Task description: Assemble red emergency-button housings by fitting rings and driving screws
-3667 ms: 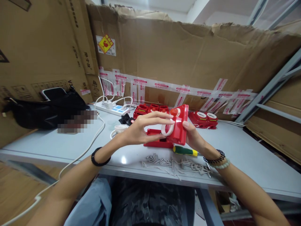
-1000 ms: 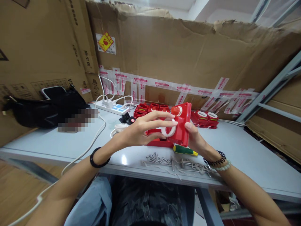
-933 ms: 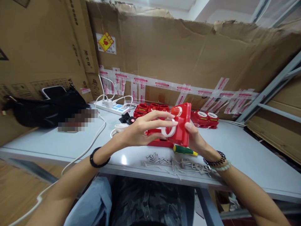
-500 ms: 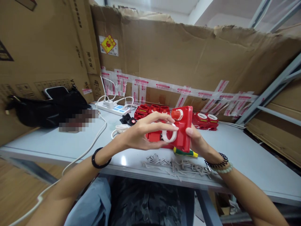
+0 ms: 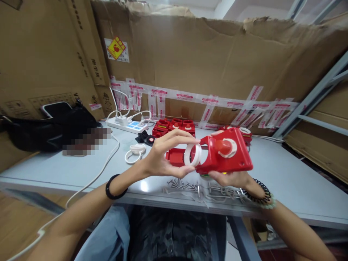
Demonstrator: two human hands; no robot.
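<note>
Between the thumb and fingers of my left hand (image 5: 170, 154) is a white plastic ring (image 5: 193, 155), held on edge. My right hand (image 5: 231, 178) grips a red plastic housing (image 5: 239, 152) from below and behind, tilted, with a red knob in a white collar (image 5: 227, 148) on its face. The ring is beside a round opening at the housing's left end. Under and behind the ring, another red part (image 5: 174, 157) rests on the table. Loose screws (image 5: 181, 184) lie below my hands, and a green and yellow tool is mostly hidden behind my right hand.
Several red housings (image 5: 174, 126) stand at the back, more (image 5: 246, 135) at right. White rings (image 5: 133, 154) and black parts (image 5: 145, 137) lie left of centre. A power strip (image 5: 127, 125) with cables and a black bag (image 5: 51, 127) are farther left. Cardboard (image 5: 203, 61) walls the back.
My right hand has turned the red housing and moved it right. The white ring in my left hand, formerly against the housing's face, is now apart from it.
</note>
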